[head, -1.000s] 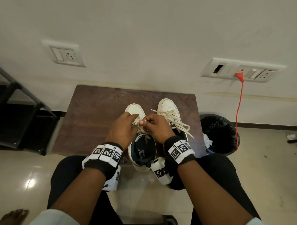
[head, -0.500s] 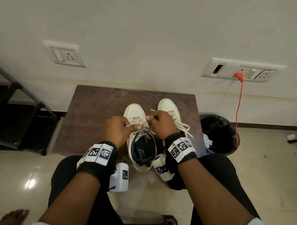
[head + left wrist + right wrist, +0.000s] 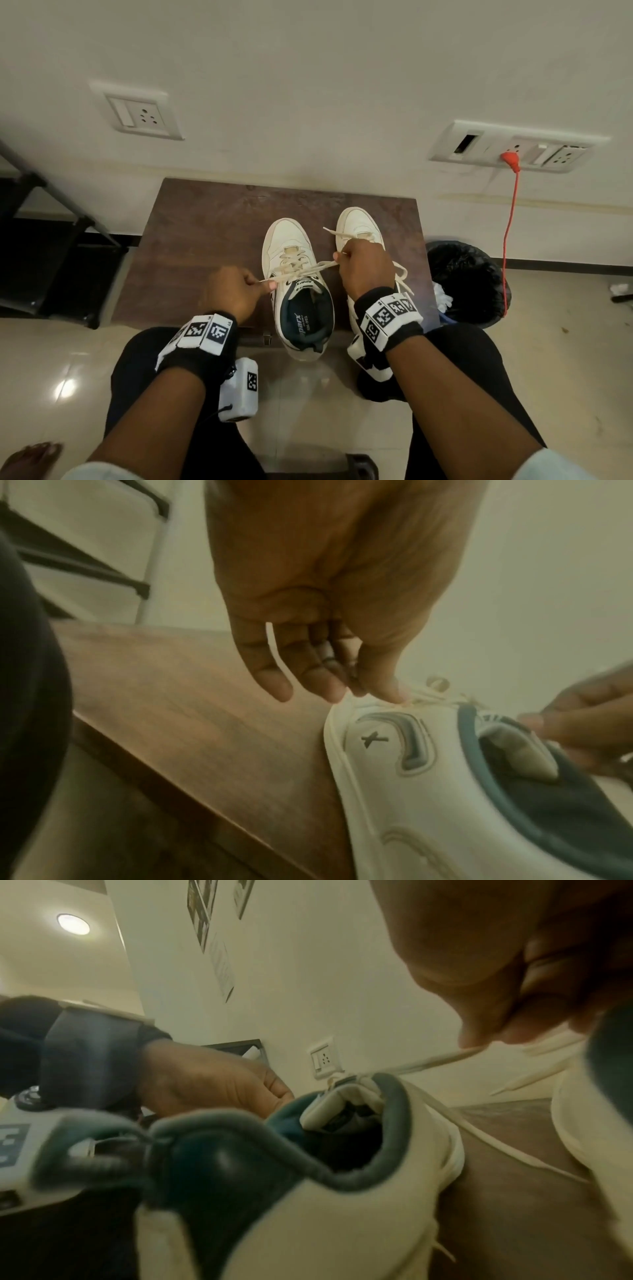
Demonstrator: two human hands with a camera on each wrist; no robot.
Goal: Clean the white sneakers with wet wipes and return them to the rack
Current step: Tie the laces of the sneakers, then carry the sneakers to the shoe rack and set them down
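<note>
White shoe (image 3: 296, 274) on the table (image 3: 191, 246) — we pinch its lace (image 3: 301, 269) taut, left hand (image 3: 233, 291) and right hand (image 3: 364, 267) either side.

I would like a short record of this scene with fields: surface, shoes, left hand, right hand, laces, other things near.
surface: brown wooden table against the wall
shoes: two white sneakers side by side, toes to the wall; left sneaker, right sneaker
left hand: left hand pinches one lace end of the left sneaker
right hand: right hand pinches the other lace end
laces: lace stretched between the hands; the right sneaker's laces hang loose
other things near: black bin right of the table, dark rack on the left, orange cable
</note>
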